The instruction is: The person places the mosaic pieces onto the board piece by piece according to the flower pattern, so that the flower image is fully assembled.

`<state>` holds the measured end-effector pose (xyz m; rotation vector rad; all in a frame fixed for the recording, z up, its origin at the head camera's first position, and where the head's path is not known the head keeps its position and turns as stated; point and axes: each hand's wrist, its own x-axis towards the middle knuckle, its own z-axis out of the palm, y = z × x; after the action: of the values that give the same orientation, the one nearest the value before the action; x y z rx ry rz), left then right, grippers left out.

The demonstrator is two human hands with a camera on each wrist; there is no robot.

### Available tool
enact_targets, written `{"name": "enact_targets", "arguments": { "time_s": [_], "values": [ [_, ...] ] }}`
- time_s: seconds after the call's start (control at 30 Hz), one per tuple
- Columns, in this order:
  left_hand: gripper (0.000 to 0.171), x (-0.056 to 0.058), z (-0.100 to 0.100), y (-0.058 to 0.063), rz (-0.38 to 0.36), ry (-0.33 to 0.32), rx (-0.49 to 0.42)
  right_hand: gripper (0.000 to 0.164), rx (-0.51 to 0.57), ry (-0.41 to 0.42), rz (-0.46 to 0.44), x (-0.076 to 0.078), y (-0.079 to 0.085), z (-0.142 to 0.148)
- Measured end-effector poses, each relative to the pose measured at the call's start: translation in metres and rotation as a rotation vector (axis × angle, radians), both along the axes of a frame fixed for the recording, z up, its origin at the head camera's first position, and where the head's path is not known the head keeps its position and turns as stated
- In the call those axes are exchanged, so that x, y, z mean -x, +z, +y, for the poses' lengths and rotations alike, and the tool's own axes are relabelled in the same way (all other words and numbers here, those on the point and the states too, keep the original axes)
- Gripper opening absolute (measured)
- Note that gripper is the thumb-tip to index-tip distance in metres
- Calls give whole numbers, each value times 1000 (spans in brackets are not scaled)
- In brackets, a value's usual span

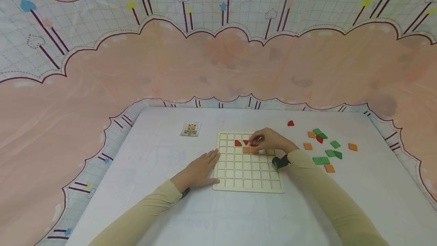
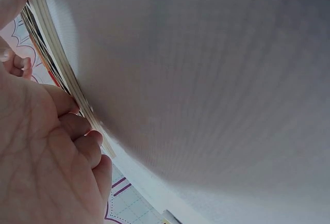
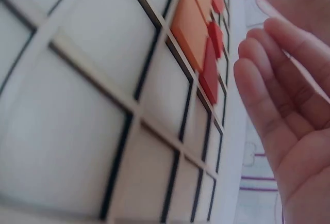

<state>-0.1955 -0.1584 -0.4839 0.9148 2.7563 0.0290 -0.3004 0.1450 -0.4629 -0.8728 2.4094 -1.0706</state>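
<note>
A pale square grid board [image 1: 247,177] lies on the table. My left hand [image 1: 199,170] presses against its left edge, fingers extended; in the left wrist view several fingertips [image 2: 95,137] meet the board's side. Over the upper part of the board is my right hand [image 1: 271,139], thumb and fingers bent, with no piece visible in its grasp in the right wrist view. Red pieces [image 1: 238,143] sit in one row of cells, including a red triangle [image 1: 246,142]. Two orange squares [image 1: 246,150] fill cells below them; the right hand partly covers one.
A small card with a coloured grid picture [image 1: 190,128] lies behind the board, to the left. Loose green pieces [image 1: 335,144], orange pieces [image 1: 352,147] and red pieces [image 1: 290,123] are scattered at the right. A patterned cloth [image 1: 218,67] hangs behind the table.
</note>
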Motion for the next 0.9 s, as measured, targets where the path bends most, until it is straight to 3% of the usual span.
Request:
{"name": "enact_targets", "arguments": {
  "time_s": [0.27,0.57,0.9],
  "values": [
    [89,0,0,-1,6,-5,-4,34,41,-32,-7,0,12,32],
    [89,2,2,0,11,-7,-7,34,68,-88,43,-3,26,86],
    [89,6,7,0,3,21,6,37,-93,-209,-1,-4,30,143]
  ]
}}
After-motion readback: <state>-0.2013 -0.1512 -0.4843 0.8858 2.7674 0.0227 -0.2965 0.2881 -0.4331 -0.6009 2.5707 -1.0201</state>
